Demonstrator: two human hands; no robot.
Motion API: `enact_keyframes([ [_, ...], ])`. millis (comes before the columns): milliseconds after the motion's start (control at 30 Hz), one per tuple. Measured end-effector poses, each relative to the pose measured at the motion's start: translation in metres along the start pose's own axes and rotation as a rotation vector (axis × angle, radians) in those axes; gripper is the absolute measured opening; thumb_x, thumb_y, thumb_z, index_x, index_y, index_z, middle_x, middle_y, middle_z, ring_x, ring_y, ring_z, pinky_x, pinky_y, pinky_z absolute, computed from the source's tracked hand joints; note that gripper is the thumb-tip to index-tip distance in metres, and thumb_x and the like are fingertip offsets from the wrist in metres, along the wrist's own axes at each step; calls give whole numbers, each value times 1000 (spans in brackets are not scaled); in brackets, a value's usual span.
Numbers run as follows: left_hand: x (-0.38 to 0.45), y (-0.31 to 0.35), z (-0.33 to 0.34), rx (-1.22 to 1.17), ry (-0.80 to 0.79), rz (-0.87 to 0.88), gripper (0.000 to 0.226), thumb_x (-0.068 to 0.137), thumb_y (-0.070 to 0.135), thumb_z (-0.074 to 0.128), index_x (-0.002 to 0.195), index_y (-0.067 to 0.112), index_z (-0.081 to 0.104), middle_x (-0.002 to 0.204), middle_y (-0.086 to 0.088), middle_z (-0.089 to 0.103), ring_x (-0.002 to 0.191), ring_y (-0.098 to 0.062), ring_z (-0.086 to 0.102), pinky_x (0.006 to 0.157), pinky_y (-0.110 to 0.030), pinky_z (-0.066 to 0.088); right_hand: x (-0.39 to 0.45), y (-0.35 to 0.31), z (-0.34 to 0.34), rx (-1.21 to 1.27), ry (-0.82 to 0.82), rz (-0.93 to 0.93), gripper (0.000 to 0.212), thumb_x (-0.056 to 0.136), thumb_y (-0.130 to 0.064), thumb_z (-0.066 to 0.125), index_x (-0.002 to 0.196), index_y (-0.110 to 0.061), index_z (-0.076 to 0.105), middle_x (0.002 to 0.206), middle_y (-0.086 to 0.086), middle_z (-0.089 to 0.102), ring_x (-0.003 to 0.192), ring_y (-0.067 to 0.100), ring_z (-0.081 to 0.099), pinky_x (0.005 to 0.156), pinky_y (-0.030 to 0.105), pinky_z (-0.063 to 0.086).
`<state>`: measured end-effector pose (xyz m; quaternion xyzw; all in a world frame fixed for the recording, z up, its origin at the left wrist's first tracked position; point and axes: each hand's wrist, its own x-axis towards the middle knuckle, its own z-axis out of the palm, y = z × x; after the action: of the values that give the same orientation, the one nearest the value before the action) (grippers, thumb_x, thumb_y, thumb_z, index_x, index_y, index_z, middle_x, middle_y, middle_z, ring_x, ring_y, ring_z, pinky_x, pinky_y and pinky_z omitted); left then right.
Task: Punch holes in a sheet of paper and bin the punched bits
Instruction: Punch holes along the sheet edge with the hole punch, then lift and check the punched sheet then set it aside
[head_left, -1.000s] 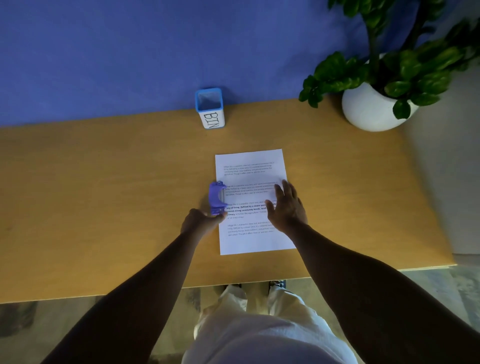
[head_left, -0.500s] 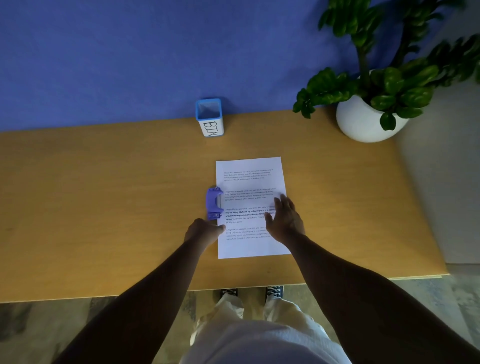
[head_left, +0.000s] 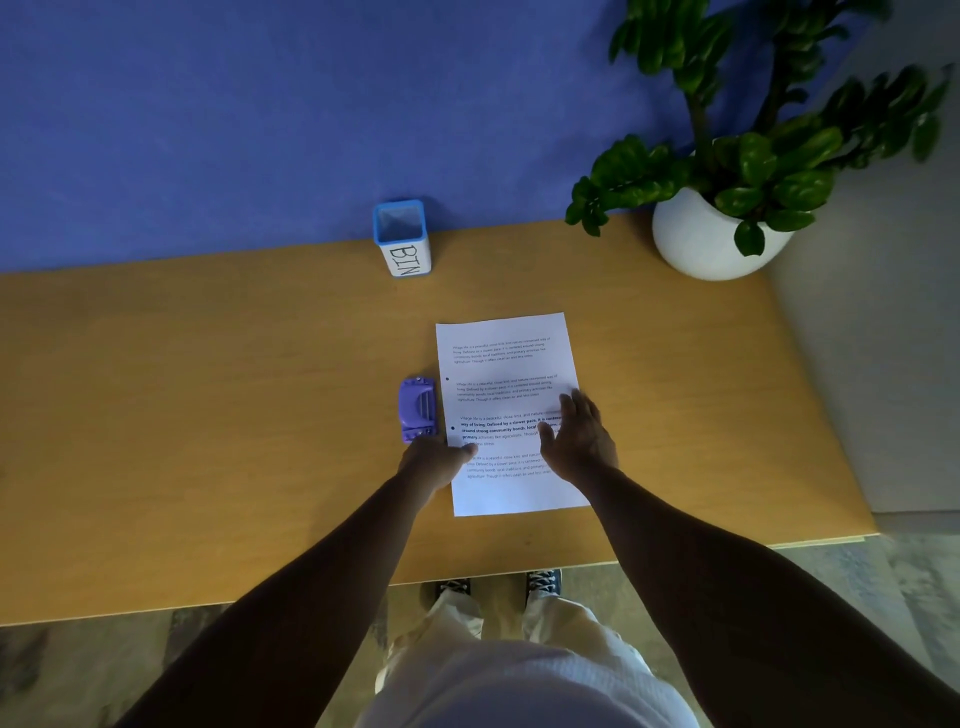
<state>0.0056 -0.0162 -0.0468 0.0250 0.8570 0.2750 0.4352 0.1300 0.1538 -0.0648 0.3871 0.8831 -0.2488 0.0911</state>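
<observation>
A white printed sheet of paper (head_left: 511, 374) lies on the wooden table (head_left: 208, 415), with two small punched holes along its left edge. A purple hole punch (head_left: 417, 409) sits on the table just left of that edge, a narrow gap away from the sheet. My left hand (head_left: 434, 462) is curled at the punch's near end with its fingers on it and its thumb over the paper's edge. My right hand (head_left: 579, 439) lies flat on the right side of the sheet, fingers spread. A blue-rimmed white cup marked BIN (head_left: 402, 239) stands at the table's far edge.
A leafy plant in a white pot (head_left: 711, 239) stands at the table's far right corner. A blue wall (head_left: 260, 114) runs behind the table. My legs and shoes show below the near table edge (head_left: 311, 597).
The hole punch has slid left off the paper's edge with my left hand, uncovering two holes. My right hand stays pressed on the sheet.
</observation>
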Motion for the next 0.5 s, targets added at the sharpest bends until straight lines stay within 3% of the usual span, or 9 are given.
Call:
enact_keyframes([
  [167, -10, 15, -1, -195, -43, 115, 36, 93, 12, 65, 129, 10, 63, 127, -6, 67, 101, -17, 62, 83, -25, 47, 4, 0, -5, 138, 28, 63, 62, 95, -37, 52, 146, -9, 31, 154, 10, 33, 141, 27, 30, 107, 46, 40],
  [300, -15, 23, -11, -179, -20, 179, 34, 96, 11, 60, 130, 11, 61, 120, -3, 67, 97, -15, 61, 66, -17, 46, 11, -3, -16, 273, 71, 194, 56, 92, -35, 54, 140, -10, 40, 141, 11, 46, 128, 29, 45, 98, 48, 48],
  [500, -17, 28, -27, -192, -52, 222, 36, 96, 8, 56, 131, 12, 61, 126, -5, 67, 103, -19, 62, 81, -26, 46, 22, -4, -36, 503, 49, 380, 55, 89, -37, 55, 135, -8, 46, 131, 13, 57, 115, 34, 57, 94, 43, 51],
])
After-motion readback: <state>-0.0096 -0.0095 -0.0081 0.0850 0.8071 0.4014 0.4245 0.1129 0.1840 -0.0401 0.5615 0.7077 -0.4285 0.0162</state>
